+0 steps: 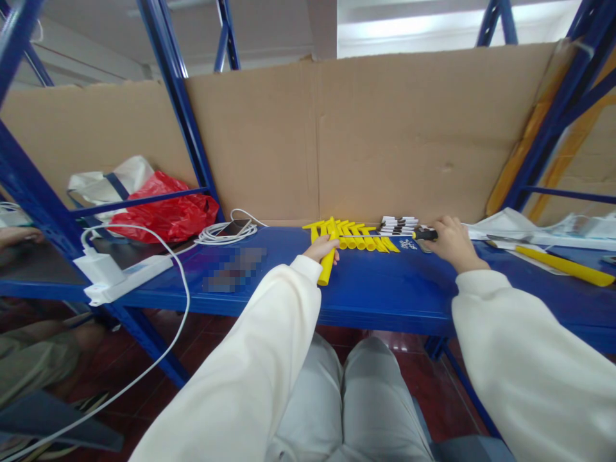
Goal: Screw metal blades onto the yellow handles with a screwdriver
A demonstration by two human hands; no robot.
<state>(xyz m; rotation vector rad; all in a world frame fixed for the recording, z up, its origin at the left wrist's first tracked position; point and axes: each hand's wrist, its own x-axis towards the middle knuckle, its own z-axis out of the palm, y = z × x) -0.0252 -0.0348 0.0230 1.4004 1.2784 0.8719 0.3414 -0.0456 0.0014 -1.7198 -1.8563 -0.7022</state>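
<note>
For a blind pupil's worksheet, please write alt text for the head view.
A person's left hand grips a yellow cylindrical tube while the right hand holds a black-and-yellow-handled tool, its thin metal shaft pointing towards the tube. More yellow tubular pieces lie in a row on a blue table.

Off-white long sleeves are worn on both arms; the left sleeve [250, 359] and right sleeve [520, 353] are cut loose and plain. Each is gathered at the wrist into a matching cuff [481, 280]. Left hand [321, 249] and right hand [452, 242] are left bare. Legs are covered by pale grey trousers [370, 391], lightly creased.
</note>
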